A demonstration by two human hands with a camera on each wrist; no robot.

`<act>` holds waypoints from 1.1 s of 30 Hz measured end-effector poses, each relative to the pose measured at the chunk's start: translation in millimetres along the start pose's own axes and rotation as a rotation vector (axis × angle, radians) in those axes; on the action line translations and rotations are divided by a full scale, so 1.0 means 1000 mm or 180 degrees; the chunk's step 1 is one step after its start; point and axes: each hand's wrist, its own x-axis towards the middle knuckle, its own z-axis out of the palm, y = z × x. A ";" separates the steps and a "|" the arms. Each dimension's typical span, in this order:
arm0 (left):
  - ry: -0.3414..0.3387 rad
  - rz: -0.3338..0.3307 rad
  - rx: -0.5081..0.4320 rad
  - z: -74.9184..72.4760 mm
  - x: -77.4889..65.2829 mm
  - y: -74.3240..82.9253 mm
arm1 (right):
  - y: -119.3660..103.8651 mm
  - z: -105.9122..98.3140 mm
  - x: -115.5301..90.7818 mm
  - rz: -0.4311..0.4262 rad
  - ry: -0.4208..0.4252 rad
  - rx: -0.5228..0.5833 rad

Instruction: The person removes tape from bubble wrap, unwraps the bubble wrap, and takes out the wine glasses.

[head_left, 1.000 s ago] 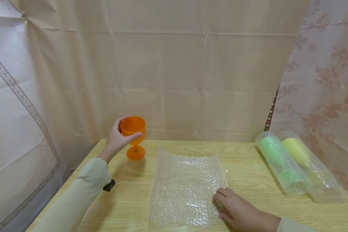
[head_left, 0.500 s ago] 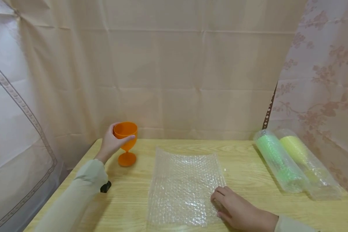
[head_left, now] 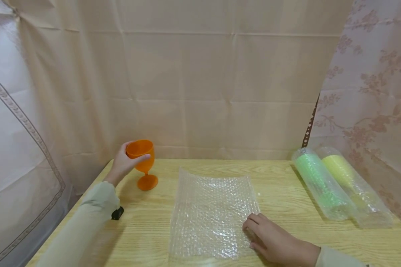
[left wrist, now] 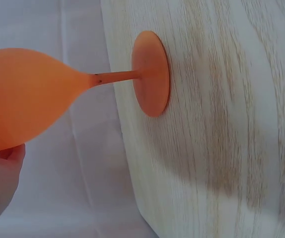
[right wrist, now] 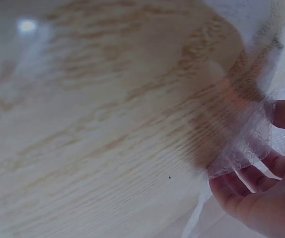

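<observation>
Orange goblet, bowl gripped by left hand; stem, foot below it

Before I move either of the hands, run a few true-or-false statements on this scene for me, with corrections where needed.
1. The left hand holds the orange goblet. True.
2. The right hand is at the edge of the bubble wrap sheet. True.
3. The orange goblet is upside down. False: its opening faces up.
4. The orange goblet stands on the bubble wrap sheet. False: it is to the left, apart from it.
5. A wrapped green item and a wrapped yellow item lie side by side. True.
6. The wrapped yellow item is nearer the bubble wrap sheet than the wrapped green item. False: the green one is nearer.
</observation>
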 end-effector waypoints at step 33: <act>-0.0519 -0.0737 0.0696 0.027 -0.048 -0.032 | 0.002 0.002 -0.006 -0.0061 0.0086 -0.0072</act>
